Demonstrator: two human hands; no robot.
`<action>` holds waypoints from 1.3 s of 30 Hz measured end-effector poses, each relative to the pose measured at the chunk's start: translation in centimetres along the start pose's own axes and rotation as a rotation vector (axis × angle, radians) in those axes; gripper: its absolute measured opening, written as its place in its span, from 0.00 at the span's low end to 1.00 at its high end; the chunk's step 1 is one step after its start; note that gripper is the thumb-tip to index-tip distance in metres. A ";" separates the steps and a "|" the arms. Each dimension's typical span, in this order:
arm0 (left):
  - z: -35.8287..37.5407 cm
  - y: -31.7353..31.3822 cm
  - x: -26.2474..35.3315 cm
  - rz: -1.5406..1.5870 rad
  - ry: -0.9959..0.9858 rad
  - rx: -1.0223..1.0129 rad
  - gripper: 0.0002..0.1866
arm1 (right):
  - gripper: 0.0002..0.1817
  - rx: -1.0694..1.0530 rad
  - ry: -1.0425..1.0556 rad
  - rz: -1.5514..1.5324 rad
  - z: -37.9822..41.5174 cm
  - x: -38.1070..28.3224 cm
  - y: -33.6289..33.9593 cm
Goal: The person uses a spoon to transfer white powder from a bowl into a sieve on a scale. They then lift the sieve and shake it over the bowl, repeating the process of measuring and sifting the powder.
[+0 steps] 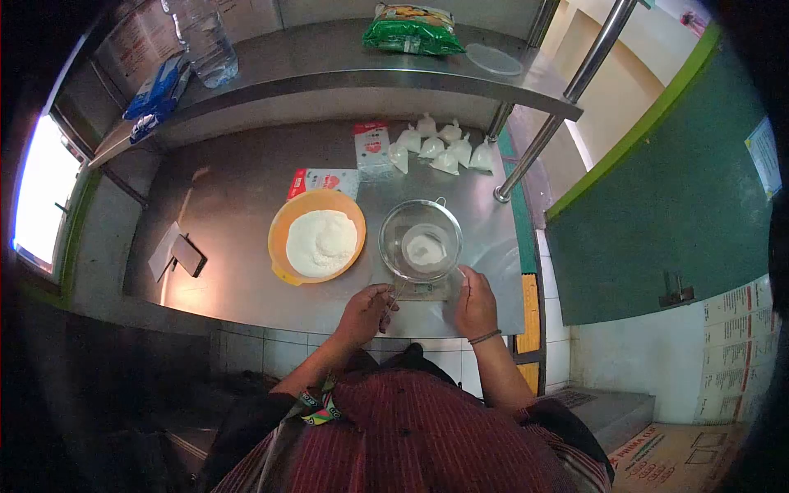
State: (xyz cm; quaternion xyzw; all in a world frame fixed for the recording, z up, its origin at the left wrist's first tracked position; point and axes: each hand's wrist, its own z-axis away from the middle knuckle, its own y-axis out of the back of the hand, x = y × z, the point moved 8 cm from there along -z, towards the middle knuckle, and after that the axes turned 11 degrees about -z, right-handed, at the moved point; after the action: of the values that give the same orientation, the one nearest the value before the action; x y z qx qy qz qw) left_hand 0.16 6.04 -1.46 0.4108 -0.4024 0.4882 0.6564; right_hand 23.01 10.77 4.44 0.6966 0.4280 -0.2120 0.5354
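Observation:
A round wire-mesh sieve (448,215) is in front of me, over a small container of white powder (426,249) seen through the mesh. My left hand (367,315) is closed on the thin sieve handle at its near left side. My right hand (477,306) is at the near right of the rim, its fingers loosely extended upward and fingertips close to the edge. Below the sieve, a flat kitchen scale (423,292) shows partly. Left of it, a yellow plastic bowl (279,256) holds a heap of white powder (320,242).
Several tied bags of white powder (445,161) stand at the back, beside red-and-white packs (372,146). A phone-like dark object (190,256) leans at the left. The shelf above bears a green packet (412,33), a clear lid (494,59) and a large bottle (205,49).

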 end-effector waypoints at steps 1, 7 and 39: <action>0.0 -0.1 0.0 0.000 -0.001 -0.002 0.18 | 0.17 0.034 0.001 -0.014 -0.2 0.0 0.4; -0.3 -0.1 -0.8 0.133 -0.051 0.015 0.17 | 0.18 0.048 -0.038 0.016 0.6 2.7 -0.5; -1.2 0.3 -0.6 0.030 -0.046 0.047 0.15 | 0.16 0.015 0.023 -0.032 -0.2 1.5 -1.2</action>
State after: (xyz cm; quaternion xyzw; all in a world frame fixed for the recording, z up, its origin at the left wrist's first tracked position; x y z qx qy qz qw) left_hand -0.05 7.06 -2.37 0.4311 -0.4120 0.4978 0.6298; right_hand 22.79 11.57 2.73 0.6960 0.4438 -0.2156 0.5217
